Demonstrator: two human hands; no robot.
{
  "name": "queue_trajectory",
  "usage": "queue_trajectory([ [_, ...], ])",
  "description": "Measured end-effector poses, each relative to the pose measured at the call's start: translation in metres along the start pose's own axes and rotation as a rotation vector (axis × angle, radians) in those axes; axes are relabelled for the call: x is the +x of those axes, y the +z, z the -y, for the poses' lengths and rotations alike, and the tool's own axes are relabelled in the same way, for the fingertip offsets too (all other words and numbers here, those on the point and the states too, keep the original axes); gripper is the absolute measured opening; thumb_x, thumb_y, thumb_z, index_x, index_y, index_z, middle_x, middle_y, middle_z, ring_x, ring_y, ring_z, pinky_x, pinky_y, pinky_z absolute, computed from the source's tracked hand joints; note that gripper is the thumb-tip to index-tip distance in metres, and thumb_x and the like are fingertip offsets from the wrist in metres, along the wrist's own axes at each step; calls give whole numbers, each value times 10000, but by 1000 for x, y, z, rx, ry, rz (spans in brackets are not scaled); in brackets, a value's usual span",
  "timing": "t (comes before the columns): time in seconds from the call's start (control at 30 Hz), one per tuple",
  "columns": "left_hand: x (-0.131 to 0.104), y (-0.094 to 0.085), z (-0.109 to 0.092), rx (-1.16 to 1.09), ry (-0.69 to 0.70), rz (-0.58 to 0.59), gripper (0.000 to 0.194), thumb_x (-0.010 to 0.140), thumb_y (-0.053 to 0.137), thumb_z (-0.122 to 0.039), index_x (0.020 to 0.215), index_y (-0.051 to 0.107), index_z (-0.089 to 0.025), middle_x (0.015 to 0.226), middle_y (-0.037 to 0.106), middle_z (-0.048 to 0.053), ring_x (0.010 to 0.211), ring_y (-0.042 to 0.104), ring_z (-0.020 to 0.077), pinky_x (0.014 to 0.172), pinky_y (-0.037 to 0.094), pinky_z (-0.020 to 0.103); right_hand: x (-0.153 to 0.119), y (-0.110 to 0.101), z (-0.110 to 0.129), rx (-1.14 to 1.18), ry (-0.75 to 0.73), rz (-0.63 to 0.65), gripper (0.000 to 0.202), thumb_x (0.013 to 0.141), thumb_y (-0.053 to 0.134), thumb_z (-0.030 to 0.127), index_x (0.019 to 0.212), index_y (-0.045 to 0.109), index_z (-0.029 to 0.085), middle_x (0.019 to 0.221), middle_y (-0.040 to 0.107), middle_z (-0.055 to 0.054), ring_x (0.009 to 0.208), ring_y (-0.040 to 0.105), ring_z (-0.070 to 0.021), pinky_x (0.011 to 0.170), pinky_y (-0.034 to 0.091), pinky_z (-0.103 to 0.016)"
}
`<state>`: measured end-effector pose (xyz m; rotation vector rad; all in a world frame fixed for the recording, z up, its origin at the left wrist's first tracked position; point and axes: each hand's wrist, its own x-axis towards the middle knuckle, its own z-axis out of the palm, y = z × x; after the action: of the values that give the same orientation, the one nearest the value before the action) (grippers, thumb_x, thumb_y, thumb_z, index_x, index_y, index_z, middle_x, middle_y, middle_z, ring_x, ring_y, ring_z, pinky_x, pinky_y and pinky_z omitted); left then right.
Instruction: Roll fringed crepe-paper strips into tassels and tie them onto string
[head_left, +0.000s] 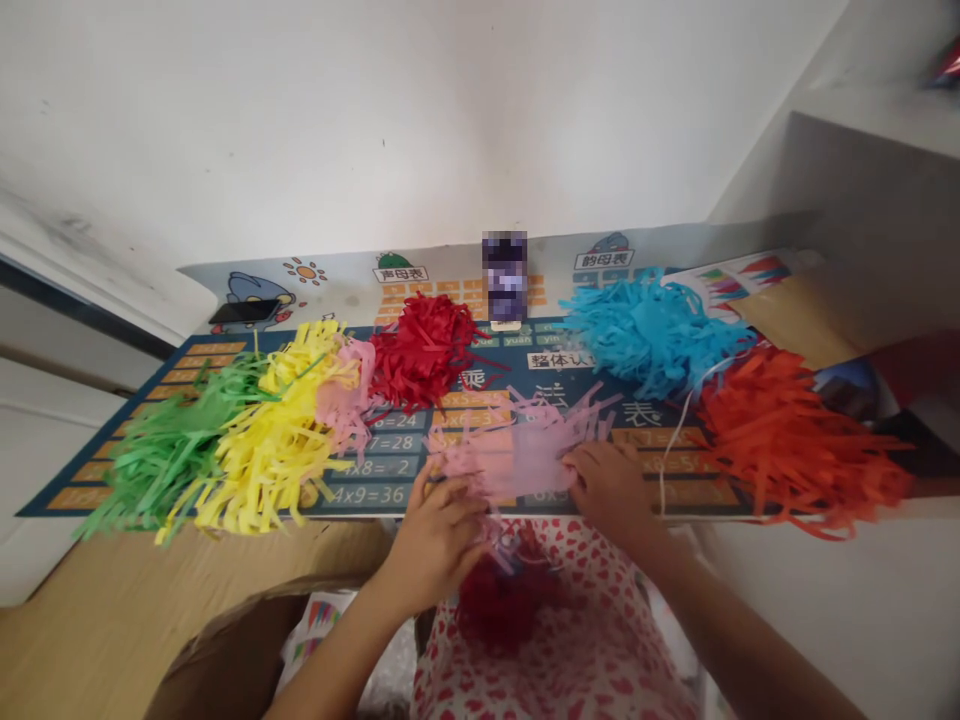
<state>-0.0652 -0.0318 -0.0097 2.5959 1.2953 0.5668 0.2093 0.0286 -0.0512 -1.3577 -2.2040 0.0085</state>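
A sheet of pink fringed tissue paper (532, 462) lies spread at the front edge of the table, its cut strips fanning outward. My left hand (444, 530) has its fingers curled at the sheet's left end, closed on the paper. At the right end, my right hand (611, 488) pinches the sheet's edge between thumb and fingers. Below the table edge, a dark red tissue bundle (510, 600) rests on my lap, partly blurred. Beyond my hands are a red pompom (427, 350) and a small pink bundle (349, 390).
Green (172, 435) and yellow pompoms (281, 440) lie left; blue (652, 335) and orange-red ones (795, 440) lie right, with a white string (679, 430) between. A phone (506, 280) stands against the wall; a dark phone (246, 313) lies back left. A cardboard box (225, 640) sits below.
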Motion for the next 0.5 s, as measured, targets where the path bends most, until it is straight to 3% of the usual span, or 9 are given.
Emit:
queue_trajectory([
  [0.1, -3, -7, 5, 23, -6, -52, 166, 869, 649, -384, 800, 717, -249, 1024, 753, 2, 1171, 563, 269, 1163, 93, 559, 1, -3, -3, -16, 3, -30, 196, 766, 550, 75, 845, 680, 198, 841, 711, -36, 819, 582, -195, 819, 294, -351],
  [0.2, 0, -8, -1, 63, -105, -283, 177, 870, 642, -332, 728, 689, -237, 883, 754, 4, 1054, 616, 245, 1129, 203, 528, 1, -6, -5, -33, -2, -59, 211, 741, 549, 67, 849, 678, 196, 832, 706, -35, 813, 583, -197, 820, 300, -354],
  [0.27, 8, 1, -12, 80, -150, -399, 101, 876, 632, -304, 836, 701, -241, 868, 748, 14, 972, 634, 221, 1082, 293, 488, 0, -7, -6, -31, 5, -62, 212, 739, 547, 66, 841, 678, 199, 832, 706, -34, 817, 588, -198, 811, 303, -354],
  [0.3, 14, 8, -18, 81, -152, -398, 118, 874, 635, -314, 937, 701, -240, 919, 749, 26, 972, 634, 221, 1063, 319, 477, -1, -8, -6, -29, 11, -59, 202, 747, 548, 72, 835, 677, 201, 832, 707, -34, 819, 591, -199, 804, 305, -354],
  [0.4, 34, 37, -31, 81, -106, -190, 333, 886, 609, -341, 1196, 629, -223, 1210, 691, 79, 1138, 591, 259, 1080, 304, 504, -4, -12, -8, -28, 40, -33, 162, 789, 549, 108, 807, 674, 210, 821, 705, -34, 812, 596, -202, 803, 317, -362],
  [0.5, 47, 57, -29, 95, -104, -151, 219, 916, 545, -205, 1093, 667, -246, 1163, 719, 44, 1122, 612, 237, 1094, 278, 511, -7, -25, -7, -73, 33, 27, 170, 816, 579, 187, 949, 681, 213, 999, 711, -71, 951, 597, -247, 903, 328, -412],
])
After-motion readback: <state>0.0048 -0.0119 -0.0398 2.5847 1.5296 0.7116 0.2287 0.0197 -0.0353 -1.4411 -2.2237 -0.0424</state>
